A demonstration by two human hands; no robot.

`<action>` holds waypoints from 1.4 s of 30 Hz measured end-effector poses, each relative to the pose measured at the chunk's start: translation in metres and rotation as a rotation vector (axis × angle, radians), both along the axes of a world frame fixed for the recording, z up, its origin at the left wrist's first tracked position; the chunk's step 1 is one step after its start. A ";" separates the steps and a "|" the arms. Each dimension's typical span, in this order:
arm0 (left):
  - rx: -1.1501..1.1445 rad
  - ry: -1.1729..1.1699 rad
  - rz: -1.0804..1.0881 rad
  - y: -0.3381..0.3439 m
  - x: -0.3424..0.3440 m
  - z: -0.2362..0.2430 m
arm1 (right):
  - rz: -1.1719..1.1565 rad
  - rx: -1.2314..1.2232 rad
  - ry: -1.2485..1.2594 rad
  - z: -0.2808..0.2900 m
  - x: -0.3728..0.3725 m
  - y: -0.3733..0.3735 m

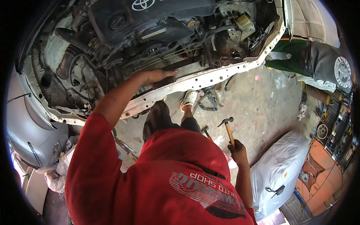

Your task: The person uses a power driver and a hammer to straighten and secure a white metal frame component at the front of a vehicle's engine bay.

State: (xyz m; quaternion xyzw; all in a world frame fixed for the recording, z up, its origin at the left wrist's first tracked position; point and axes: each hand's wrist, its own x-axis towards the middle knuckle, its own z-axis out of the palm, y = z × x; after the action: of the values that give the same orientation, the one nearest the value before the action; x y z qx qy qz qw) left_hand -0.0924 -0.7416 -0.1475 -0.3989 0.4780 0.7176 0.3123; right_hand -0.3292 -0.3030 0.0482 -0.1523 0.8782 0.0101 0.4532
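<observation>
Upper middle, my left hand (159, 76) reaches over the white front crossbar (210, 78) of a car with its front panels off. Its fingers stretch out to the right along the bar's inner edge, over a dark part. What lies beneath the palm is hidden. My right hand (238, 153), low on the right, is closed round the wooden handle of a claw hammer (228, 129). The hammer stands head up, away from the car, with its dark steel head above the floor. Behind the crossbar sits the engine with its black cover (150, 17).
A second hammer (205, 129) shows beside my leg. Metal tools (125, 146) lie on the floor at left. To the right is a bulky thing under white plastic (277, 168). A grey car panel (33, 112) stands at far left. A dark frame piece (208, 102) lies under the crossbar.
</observation>
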 end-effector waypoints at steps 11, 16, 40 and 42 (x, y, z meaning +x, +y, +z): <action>-0.745 0.033 0.034 0.007 0.030 0.078 | -0.521 -0.263 -0.622 -0.039 0.023 -0.039; -0.915 0.222 -0.012 0.035 0.034 0.120 | -0.893 -0.293 -0.814 -0.100 0.045 -0.034; -1.245 0.232 -0.383 0.081 0.012 0.072 | -1.244 -0.779 -1.409 -0.234 0.176 -0.106; -1.229 0.304 -0.385 0.080 0.012 0.070 | -1.483 -0.596 -1.282 -0.246 0.183 -0.106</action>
State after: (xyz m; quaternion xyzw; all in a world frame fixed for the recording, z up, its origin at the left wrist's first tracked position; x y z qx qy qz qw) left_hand -0.0804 -0.6612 -0.0775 -0.3064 0.9019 0.2938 0.0797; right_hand -0.1463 -0.4091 -0.1983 0.3460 0.3107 -0.5748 0.6733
